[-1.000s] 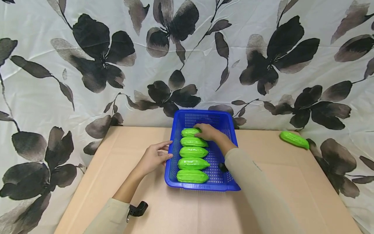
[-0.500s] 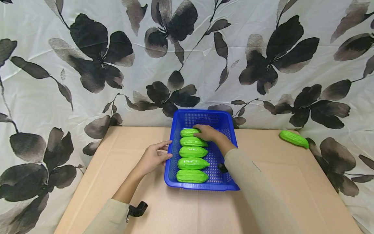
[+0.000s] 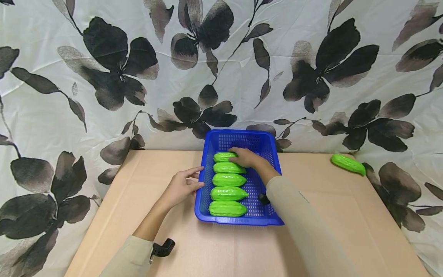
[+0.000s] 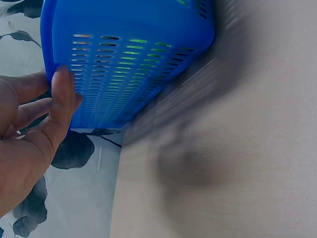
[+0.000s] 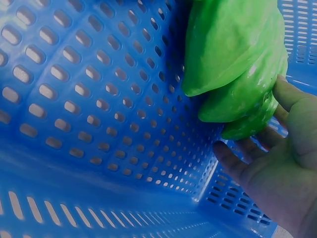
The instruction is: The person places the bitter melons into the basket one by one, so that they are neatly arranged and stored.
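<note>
A blue perforated plastic basket (image 3: 256,221) stands at the back middle of the table. Lying crosswise in one column along its left side are several glossy, ridged green bitter melons (image 3: 228,193). My right hand (image 3: 246,157) reaches inside over the right wall and grips the farthest melon (image 3: 223,157) by its pointed end. In the right wrist view, the thumb lies against green skin and the other fingers (image 5: 257,141) curve round the tip. With my left hand (image 3: 180,187) I hold the basket's left rim; in the left wrist view, fingers (image 4: 63,84) press its outer wall.
Another bitter melon (image 3: 348,164) lies at the table's (image 3: 207,250) back right edge. A white cloth (image 3: 256,88) with dark flowers hangs right behind the basket and borders the table on both sides. Within the basket, its right half shows bare mesh (image 3: 257,181).
</note>
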`<state>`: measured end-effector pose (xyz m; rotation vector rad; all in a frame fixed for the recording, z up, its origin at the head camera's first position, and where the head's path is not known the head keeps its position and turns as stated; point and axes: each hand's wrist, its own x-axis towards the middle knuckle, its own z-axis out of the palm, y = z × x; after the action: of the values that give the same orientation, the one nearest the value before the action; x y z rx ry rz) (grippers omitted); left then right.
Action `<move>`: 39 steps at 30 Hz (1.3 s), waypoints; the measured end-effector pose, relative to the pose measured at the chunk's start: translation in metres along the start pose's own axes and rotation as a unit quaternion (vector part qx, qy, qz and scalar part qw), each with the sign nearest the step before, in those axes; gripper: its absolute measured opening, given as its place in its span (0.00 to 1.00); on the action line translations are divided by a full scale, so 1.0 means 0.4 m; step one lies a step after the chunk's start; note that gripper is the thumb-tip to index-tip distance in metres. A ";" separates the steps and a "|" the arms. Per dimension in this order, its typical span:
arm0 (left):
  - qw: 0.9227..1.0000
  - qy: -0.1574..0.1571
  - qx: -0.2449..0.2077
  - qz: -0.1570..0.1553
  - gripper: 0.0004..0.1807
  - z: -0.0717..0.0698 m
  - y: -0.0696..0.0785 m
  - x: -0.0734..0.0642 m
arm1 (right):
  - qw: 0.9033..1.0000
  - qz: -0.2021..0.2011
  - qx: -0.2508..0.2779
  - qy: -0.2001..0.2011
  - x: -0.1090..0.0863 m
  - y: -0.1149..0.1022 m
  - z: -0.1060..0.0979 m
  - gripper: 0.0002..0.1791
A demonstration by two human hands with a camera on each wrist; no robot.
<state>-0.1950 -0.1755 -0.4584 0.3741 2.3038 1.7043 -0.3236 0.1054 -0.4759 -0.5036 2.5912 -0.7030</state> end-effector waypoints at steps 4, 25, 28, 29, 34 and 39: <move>1.000 0.005 0.003 0.000 0.32 0.002 -0.001 0.000 | 1.000 -0.003 0.004 0.001 0.000 0.003 0.000 0.30; 1.000 -0.005 0.005 0.002 0.33 0.001 -0.003 -0.007 | 0.999 -0.030 0.027 0.020 -0.033 -0.014 -0.041 0.31; 1.000 -0.004 0.007 0.001 0.33 0.002 -0.001 -0.007 | 0.999 -0.035 0.021 0.024 -0.049 -0.022 -0.066 0.31; 1.000 -0.005 0.008 0.001 0.33 0.003 0.000 -0.007 | 0.999 -0.038 0.018 0.026 -0.057 -0.026 -0.075 0.31; 1.000 -0.001 0.010 -0.005 0.32 0.003 0.003 -0.010 | 0.998 -0.052 0.014 0.033 -0.100 -0.037 -0.124 0.31; 1.000 -0.001 0.011 -0.005 0.32 0.003 0.002 -0.011 | 0.997 -0.066 0.015 0.047 -0.160 -0.029 -0.168 0.31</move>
<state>-0.1905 -0.1757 -0.4579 0.3676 2.3206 1.6739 -0.2979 0.1508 -0.3980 -0.6508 2.6488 -0.8275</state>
